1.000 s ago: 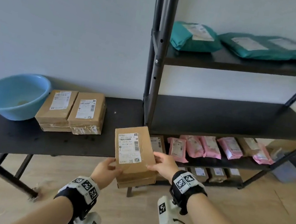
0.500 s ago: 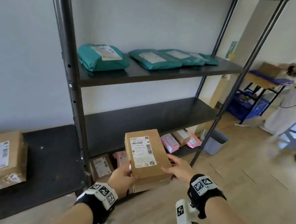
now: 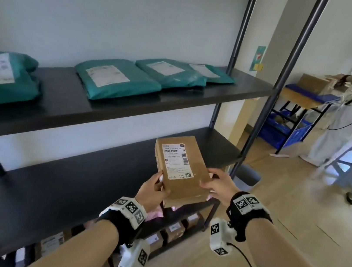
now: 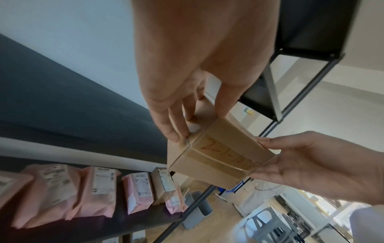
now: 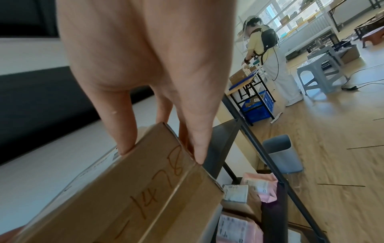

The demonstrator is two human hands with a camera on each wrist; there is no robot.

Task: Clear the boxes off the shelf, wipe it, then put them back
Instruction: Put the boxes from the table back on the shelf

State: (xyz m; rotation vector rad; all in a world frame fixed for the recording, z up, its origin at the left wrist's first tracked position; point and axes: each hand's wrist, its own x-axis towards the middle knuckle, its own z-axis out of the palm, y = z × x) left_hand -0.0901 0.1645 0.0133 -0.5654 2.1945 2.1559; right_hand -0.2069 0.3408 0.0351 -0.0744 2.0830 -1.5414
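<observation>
Item: labelled cardboard box (image 3: 180, 169) — grasped at both near corners by your left hand (image 3: 153, 189) and right hand (image 3: 219, 186), above the bare middle shelf (image 3: 66, 188). Probably wiped already — set it flat, label up.

Both forearms reach forward, each wrist wrapped in a black band with checkered markers. The left hand (image 3: 153, 189) clamps the near left corner of the cardboard box (image 3: 182, 171) — thumb on top, fingers (image 4: 173, 129) pressed along the side. The right hand (image 3: 219, 188) takes the opposite corner, thumb up on the top face, fingers (image 5: 199, 144) along the end — the box is carried between the two, tilted.
</observation>
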